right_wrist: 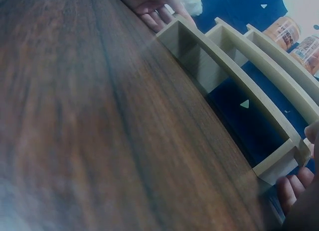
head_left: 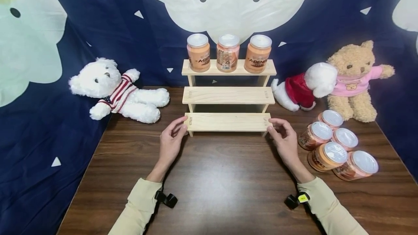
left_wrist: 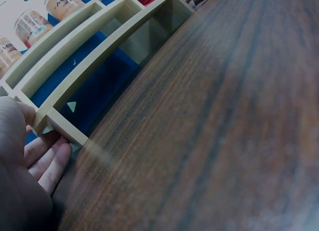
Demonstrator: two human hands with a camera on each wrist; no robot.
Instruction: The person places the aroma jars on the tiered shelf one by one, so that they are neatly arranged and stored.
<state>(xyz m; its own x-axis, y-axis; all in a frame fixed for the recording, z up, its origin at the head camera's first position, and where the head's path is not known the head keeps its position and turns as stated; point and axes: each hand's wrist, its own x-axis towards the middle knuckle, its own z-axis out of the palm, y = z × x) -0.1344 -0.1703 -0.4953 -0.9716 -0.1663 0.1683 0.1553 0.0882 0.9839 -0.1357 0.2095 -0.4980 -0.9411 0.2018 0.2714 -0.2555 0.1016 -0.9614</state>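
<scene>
A three-tier wooden display shelf (head_left: 228, 95) stands on the table, its lowest step facing me. My left hand (head_left: 170, 139) grips the left end of that bottom step, thumb at the front corner. In the left wrist view, the left hand's fingers (left_wrist: 56, 164) lie against the side leg. At the opposite end, my right hand (head_left: 285, 139) holds the step's right corner with thumb and forefinger; its other fingers (right_wrist: 294, 186) curl beside the leg. Three orange-labelled jars with silvery lids, including a middle jar (head_left: 228, 53), line the top step. The two lower steps carry nothing.
Several similar jars, one a front jar (head_left: 326, 157), cluster right of my right hand. A white teddy bear (head_left: 121, 93) lies at the left. A white plush in red (head_left: 298, 86) and a tan teddy bear (head_left: 352, 82) sit at the right. Behind hangs a blue cloth (head_left: 107, 28).
</scene>
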